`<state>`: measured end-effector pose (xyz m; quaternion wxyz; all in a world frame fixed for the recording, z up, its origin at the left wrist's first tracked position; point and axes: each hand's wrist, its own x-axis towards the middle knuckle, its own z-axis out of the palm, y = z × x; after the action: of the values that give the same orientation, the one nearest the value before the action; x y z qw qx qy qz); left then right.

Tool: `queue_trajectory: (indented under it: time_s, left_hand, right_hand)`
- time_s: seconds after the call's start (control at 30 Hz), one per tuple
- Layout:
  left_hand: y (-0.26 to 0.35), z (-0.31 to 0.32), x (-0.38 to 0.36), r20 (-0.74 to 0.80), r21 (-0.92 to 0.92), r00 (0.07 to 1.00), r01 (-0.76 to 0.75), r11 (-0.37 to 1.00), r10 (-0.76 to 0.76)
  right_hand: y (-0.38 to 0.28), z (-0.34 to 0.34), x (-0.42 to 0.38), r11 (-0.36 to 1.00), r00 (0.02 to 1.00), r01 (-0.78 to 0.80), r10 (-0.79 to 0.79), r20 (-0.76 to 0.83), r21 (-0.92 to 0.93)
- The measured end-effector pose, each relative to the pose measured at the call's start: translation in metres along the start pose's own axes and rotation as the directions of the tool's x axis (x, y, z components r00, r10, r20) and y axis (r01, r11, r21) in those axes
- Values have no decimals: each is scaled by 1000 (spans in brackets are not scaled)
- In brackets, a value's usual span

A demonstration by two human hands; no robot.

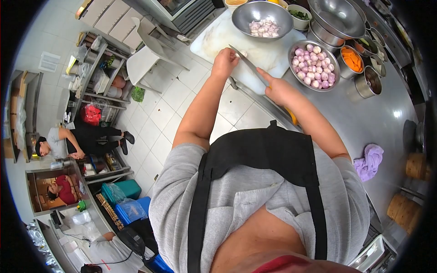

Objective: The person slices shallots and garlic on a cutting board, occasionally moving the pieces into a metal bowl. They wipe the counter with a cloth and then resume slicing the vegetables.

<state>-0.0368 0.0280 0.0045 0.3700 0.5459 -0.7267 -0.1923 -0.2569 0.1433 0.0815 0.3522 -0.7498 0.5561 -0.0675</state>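
My right hand [280, 93] is wrapped round a knife [250, 66], whose yellow handle shows on both sides of the fist. The blade points up and left over a white cutting board [211, 43], its tip beside my left hand [225, 63]. My left fingers are closed at the board's near edge on a small pale piece, apparently a shallot [241, 53], partly hidden by the fingers and blade. A metal bowl [241, 20] with peeled, cut shallots stands at the board's far side. Right of the board, another metal bowl [314, 86] holds several whole purple shallots.
Stacked steel bowls [337, 18], a pot of orange carrot pieces [351, 59] and a steel container [366, 86] stand at the right. A purple cloth [368, 161] lies on the steel counter [337, 116]. A chair [143, 61] and other people, one standing [61, 141], are at left.
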Motion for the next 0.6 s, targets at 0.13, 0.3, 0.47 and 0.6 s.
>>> queue_trajectory:
  time_s: [0.13, 0.3, 0.47, 0.6]
  left_hand:
    - [-7, 3, 1, -29, -104, 1000, -14, 994, 11]
    - [-6, 4, 4, -24, -74, 999, 25, 997, -27]
    - [-9, 4, 8, -7, -69, 1000, 27, 997, -28]
    - [-9, 5, 9, -1, -51, 1000, 26, 998, -26]
  right_hand:
    - [-1, 3, 2, 1000, 1000, 14, -14, -19, -6]
    - [-9, -2, -4, 998, 1000, -7, 6, -15, -59]
    - [-5, -2, -9, 999, 996, 32, -31, -89, 7]
    - [-6, -4, -11, 999, 995, 33, -34, -91, -11]
